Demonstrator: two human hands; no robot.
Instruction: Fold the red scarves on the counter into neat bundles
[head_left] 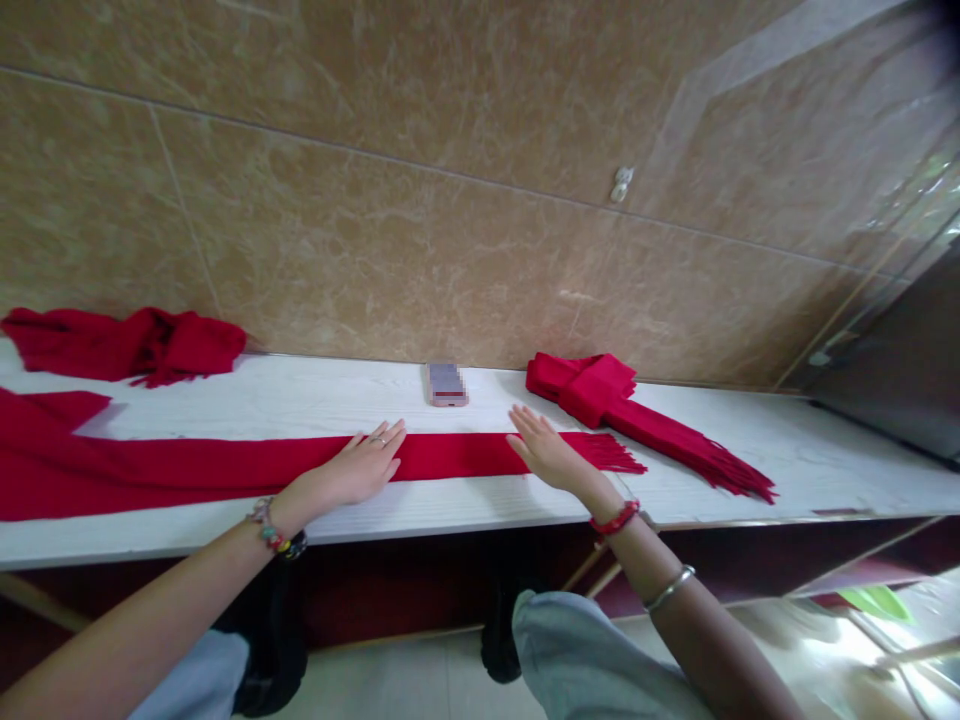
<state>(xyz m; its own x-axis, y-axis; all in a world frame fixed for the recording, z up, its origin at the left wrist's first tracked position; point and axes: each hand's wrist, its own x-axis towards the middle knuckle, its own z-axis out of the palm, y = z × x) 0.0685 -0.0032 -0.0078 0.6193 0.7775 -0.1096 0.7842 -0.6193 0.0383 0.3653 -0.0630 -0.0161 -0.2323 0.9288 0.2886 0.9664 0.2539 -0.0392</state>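
Observation:
A long red scarf (457, 455) lies stretched flat along the white shelf (810, 455), its fringe at the right end. My left hand (365, 466) rests flat on the scarf, fingers stretched out, a ring on one finger. My right hand (546, 452) lies flat on the scarf nearer the fringed end, fingers together and extended. Neither hand grips the fabric.
A tied red scarf (600, 392) with a fringed tail lies at the back right. A crumpled red scarf (142, 343) sits at the back left. A pink phone (447, 384) rests near the tiled wall. A dark cabinet stands at the right.

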